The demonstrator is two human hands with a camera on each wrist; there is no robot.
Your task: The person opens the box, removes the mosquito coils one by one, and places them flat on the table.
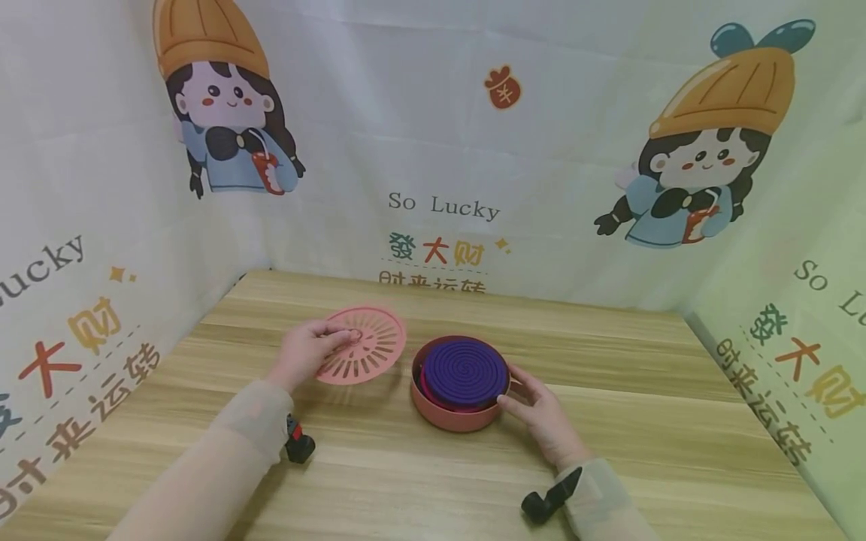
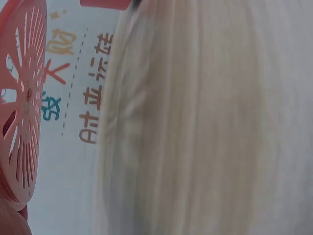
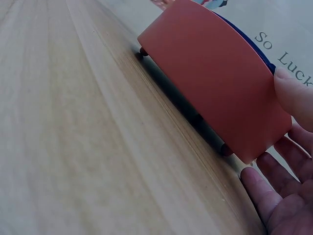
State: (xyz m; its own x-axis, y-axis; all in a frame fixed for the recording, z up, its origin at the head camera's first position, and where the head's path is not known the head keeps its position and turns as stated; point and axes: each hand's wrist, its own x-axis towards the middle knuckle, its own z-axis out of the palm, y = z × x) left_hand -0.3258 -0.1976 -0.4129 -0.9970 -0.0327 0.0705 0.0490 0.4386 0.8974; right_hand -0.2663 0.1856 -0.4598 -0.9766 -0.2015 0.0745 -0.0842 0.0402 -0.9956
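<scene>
A round pink slotted lid [image 1: 373, 352] is raised above the left part of the table, and my left hand [image 1: 307, 352] pinches it by the knob at its middle. In the left wrist view the lid [image 2: 30, 93] appears nearly edge-on. To its right stands a round pink mosquito coil box [image 1: 449, 419], uncovered. A dark purple spiral mosquito coil [image 1: 467, 370] lies at its mouth, with something magenta beneath. My right hand [image 1: 541, 417] holds the box's right side, thumb at the rim; in the right wrist view its fingers [image 3: 288, 156] lie low along the wall.
Everything stands on a wood-grain table [image 1: 379, 481]. A white printed cloth [image 1: 433, 135] with cartoon figures and lettering hangs behind and on both sides. Small feet [image 3: 226, 150] lift the box's base a little off the tabletop.
</scene>
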